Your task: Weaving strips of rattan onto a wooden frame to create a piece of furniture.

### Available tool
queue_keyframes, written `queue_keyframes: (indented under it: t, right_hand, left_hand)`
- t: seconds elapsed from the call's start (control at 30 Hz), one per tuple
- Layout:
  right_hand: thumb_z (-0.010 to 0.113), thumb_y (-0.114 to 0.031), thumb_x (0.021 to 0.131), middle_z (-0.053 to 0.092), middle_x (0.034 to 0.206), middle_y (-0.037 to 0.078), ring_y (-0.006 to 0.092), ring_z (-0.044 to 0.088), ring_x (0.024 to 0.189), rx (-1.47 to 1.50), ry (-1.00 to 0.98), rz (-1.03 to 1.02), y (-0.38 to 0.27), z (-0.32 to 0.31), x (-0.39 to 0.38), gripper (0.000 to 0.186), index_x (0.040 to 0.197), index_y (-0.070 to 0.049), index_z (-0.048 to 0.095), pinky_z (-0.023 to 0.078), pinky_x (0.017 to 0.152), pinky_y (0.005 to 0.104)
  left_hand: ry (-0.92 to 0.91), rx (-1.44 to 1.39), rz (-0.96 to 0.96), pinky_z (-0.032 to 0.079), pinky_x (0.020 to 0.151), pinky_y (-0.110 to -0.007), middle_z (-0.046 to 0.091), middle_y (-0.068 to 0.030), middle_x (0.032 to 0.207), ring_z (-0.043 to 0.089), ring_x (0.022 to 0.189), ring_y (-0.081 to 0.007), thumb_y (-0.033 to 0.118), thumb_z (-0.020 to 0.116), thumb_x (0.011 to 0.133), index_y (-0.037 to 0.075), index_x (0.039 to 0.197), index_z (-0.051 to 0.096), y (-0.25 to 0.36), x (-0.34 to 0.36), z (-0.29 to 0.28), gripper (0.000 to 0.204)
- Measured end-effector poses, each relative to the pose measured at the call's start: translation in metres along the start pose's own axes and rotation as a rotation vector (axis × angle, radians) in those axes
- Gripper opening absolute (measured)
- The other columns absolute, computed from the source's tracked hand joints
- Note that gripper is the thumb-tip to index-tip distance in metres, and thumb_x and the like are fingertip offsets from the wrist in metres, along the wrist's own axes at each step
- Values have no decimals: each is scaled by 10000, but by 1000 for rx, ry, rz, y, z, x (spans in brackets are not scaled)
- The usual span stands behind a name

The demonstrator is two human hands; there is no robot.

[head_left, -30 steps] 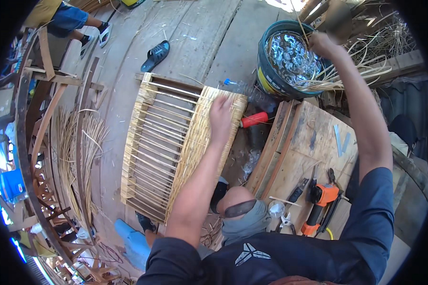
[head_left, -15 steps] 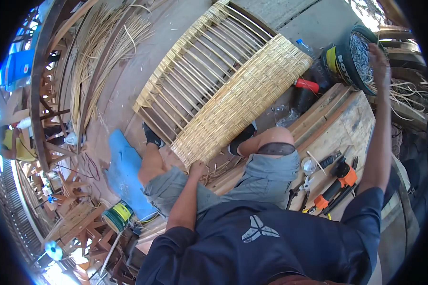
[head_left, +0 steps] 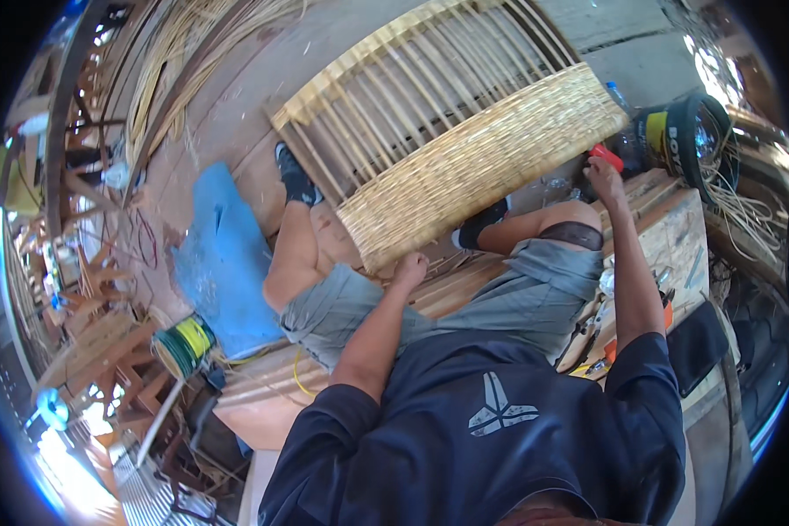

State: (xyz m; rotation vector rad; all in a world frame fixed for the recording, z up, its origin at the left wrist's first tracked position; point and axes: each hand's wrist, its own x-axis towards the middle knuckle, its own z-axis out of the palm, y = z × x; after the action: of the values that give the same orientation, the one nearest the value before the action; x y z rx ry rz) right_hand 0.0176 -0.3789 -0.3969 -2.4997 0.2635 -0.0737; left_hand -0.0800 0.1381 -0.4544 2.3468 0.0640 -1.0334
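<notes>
A woven panel (head_left: 486, 167) of golden cane strips lies in front of my legs. Its near half is densely woven, while bare slats (head_left: 430, 83) show across the far half of the frame. My left hand (head_left: 410, 266) is closed beside the panel's near lower edge; whatever its fingers hold is too small to make out. Over at the panel's right end, my right hand (head_left: 603, 181) has its fingers curled just below a red cylindrical object (head_left: 606, 158). Whether it grips a thin strip cannot be seen.
A black bucket (head_left: 675, 136) with a yellow band stands at the right, pale cane strips (head_left: 745, 206) beside it. Tools (head_left: 587, 337) lie on the planks by my right thigh. Blue sheeting (head_left: 223, 254) is on the left, near a green spool (head_left: 184, 344). Long cane bundles (head_left: 184, 70) lie far left.
My right hand has come from the bucket's rim down and left to the panel's right end. The view has shifted, and my left hand stays by the panel's near edge, still closed.
</notes>
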Motion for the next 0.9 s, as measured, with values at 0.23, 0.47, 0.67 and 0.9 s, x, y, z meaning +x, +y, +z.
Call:
queue_keyframes:
  t: [0.23, 0.47, 0.67, 0.9]
  right_hand:
    - [544, -160, 876, 609, 702, 73, 119, 544, 570, 69, -17, 123, -54, -7, 21, 217, 986, -4, 647, 448, 537, 276]
    - [589, -298, 856, 673, 805, 112, 193, 632, 697, -32, 0, 336, -74, -75, -25, 291, 972, -46, 680, 493, 650, 327]
    - [570, -227, 892, 605, 783, 7, 116, 599, 644, 836, 306, 735, -33, -130, -97, 244, 1053, -48, 613, 450, 509, 249]
    - [565, -224, 910, 613, 844, 6, 128, 615, 700, 1030, 666, 836, 42, -212, -158, 167, 1003, -87, 584, 481, 571, 262]
  left_hand:
    - [11, -422, -156, 385, 428, -273, 558, -21, 659, 516, 549, -106, 224, 510, 888, 65, 924, 622, -3, 1, -19, 198]
    - [-31, -731, -198, 459, 599, -257, 582, -17, 776, 537, 648, -107, 203, 522, 907, 46, 953, 613, 22, -2, -19, 188]
    - [-152, -662, -234, 358, 406, -240, 488, 13, 646, 456, 495, -97, 190, 474, 929, 96, 855, 539, 47, -21, -32, 136]
    - [-172, -417, -147, 437, 449, -269, 579, -41, 719, 582, 564, -152, 187, 417, 942, 72, 843, 536, 38, -1, -14, 193]
